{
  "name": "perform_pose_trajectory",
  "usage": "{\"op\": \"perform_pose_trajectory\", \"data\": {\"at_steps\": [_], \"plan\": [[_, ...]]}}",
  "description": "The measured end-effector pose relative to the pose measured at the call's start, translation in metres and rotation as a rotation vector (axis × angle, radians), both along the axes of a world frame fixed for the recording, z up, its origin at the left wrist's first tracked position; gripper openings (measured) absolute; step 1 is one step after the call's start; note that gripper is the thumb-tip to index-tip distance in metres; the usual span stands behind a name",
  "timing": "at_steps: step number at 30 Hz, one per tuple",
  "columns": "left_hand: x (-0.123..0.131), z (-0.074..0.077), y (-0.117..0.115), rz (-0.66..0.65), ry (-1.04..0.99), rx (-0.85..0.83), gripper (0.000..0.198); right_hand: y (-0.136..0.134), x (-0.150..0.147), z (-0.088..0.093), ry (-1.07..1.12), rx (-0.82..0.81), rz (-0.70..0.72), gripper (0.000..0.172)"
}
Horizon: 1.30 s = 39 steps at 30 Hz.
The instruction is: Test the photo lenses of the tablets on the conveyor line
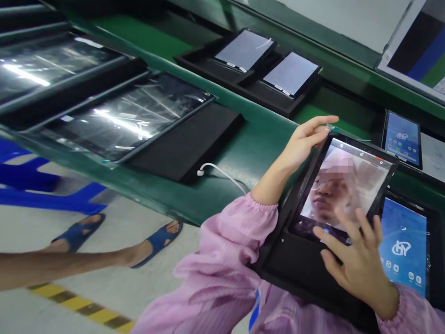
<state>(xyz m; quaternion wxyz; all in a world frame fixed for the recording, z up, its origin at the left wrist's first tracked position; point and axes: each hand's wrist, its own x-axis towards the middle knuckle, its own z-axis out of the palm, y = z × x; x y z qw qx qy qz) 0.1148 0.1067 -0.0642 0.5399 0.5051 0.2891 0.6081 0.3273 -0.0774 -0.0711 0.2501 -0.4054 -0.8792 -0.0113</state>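
Sleeved panels (pixel 118 116): two large film-wrapped panels are lying at ten o'clock on the green line (pixel 250 139), one cut off by the edge, both flat, probably so they keep from sliding.
Black slab (pixel 187 141): one is resting just beside the nearer panel, its corner touching nothing I can make out.
Cable (pixel 222 172): one white lead is trailing from the slab's front edge toward your left sleeve, loose end plugged into nothing visible.
Feet (pixel 121 236): two blue sandals at eight o'clock belong to another person; leave them out of your own count.
Far tray (pixel 243 81): one black tray at twelve o'clock is carrying two blank-screened tablets (pixel 269 62) side by side, propped at a tilt.
Left hand (pixel 306 141): you are pinching the top left corner of the tablet (pixel 342 188), thumb under and fingers over, likely to steady it.
Tablet: you are holding it at three o'clock, tilted up toward you in its black holder (pixel 299 264), clear of the line, apparently so the front camera catches you; its screen is showing a camera view.
Right hand (pixel 354 262): you are spreading the fingers, with fingertips touching the lower screen edge.
Lit tablets (pixel 403 139): two more are glowing blue at three o'clock, one beyond yours, one beside it.
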Motion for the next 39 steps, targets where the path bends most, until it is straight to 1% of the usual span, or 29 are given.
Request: {"op": "perform_pose_trajectory", "data": {"at_steps": [2, 6, 9, 12, 13, 15, 17, 18, 20, 22, 24, 25, 28, 31, 35, 37, 39], "plan": [[0.001, -0.001, 0.001, -0.001, -0.002, 0.013, 0.030, -0.003, -0.011, -0.001, -0.089, -0.017, 0.049, 0.034], [0.002, -0.003, 0.002, -0.002, -0.013, 0.032, 0.029, 0.003, -0.025, -0.008, -0.140, -0.030, 0.061, 0.034], [0.003, -0.005, 0.003, 0.015, -0.011, 0.031, 0.029, 0.006, -0.027, -0.011, -0.176, -0.063, 0.060, 0.034], [0.003, -0.006, 0.003, 0.029, -0.011, 0.025, 0.029, 0.006, -0.021, -0.009, -0.138, -0.060, 0.056, 0.034], [0.003, -0.006, 0.003, 0.031, -0.012, 0.021, 0.029, 0.008, -0.017, -0.006, -0.104, -0.057, 0.041, 0.038], [0.003, -0.007, 0.003, 0.032, -0.013, 0.008, 0.030, 0.013, -0.007, -0.001, 0.018, -0.065, -0.027, 0.050], [0.003, -0.007, 0.004, 0.029, -0.018, -0.005, 0.030, 0.024, 0.005, 0.001, 0.199, -0.094, -0.137, 0.063], [0.004, -0.008, 0.004, 0.027, -0.025, -0.008, 0.031, 0.030, 0.011, 0.001, 0.315, -0.116, -0.190, 0.067], [0.004, -0.008, 0.004, 0.021, -0.043, -0.009, 0.031, 0.042, 0.020, -0.003, 0.591, -0.181, -0.244, 0.066], [0.004, -0.008, 0.004, 0.017, -0.060, -0.008, 0.032, 0.051, 0.026, -0.008, 0.864, -0.275, -0.257, 0.062], [0.004, -0.008, 0.003, 0.010, -0.079, -0.007, 0.032, 0.057, 0.027, -0.013, 1.067, -0.389, -0.278, 0.060], [0.004, -0.007, 0.002, 0.006, -0.090, -0.011, 0.033, 0.059, 0.026, -0.015, 1.130, -0.452, -0.287, 0.059], [0.003, -0.005, 0.001, 0.001, -0.110, -0.038, 0.034, 0.060, 0.021, -0.016, 1.260, -0.641, -0.285, 0.056], [0.002, -0.004, 0.000, 0.014, -0.100, -0.061, 0.035, 0.060, 0.016, -0.018, 1.324, -0.766, -0.319, 0.058], [0.001, -0.007, 0.001, 0.025, -0.094, -0.049, 0.035, 0.058, 0.015, -0.025, 1.340, -0.837, -0.396, 0.061], [0.001, -0.009, 0.002, 0.026, -0.089, -0.042, 0.035, 0.056, 0.016, -0.027, 1.349, -0.867, -0.365, 0.062], [0.001, -0.011, 0.002, 0.033, -0.083, -0.038, 0.034, 0.055, 0.017, -0.025, 1.334, -0.895, -0.301, 0.061]]}}
